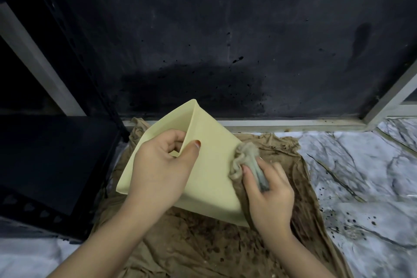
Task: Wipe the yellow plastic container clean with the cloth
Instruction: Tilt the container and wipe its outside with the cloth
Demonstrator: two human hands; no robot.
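The yellow container (pixel 209 165) is being held tilted on one corner above a stained brown sheet (pixel 203 244) that is spread over a marble-patterned floor (pixel 361 165). Its rim is being gripped by the left hand (pixel 162 169), with the fingers curled inside the opening and the thumb laid on the outer wall. A bunched grey cloth (pixel 246 160) is being pinched by the right hand (pixel 268 196) and pressed against the container's right outer wall, close to its edge. Dark spots are being shown across the sheet and on the floor to the right. A black wall (pixel 225 40) is standing behind, and a black shelf (pixel 45 165) is sitting to the left.
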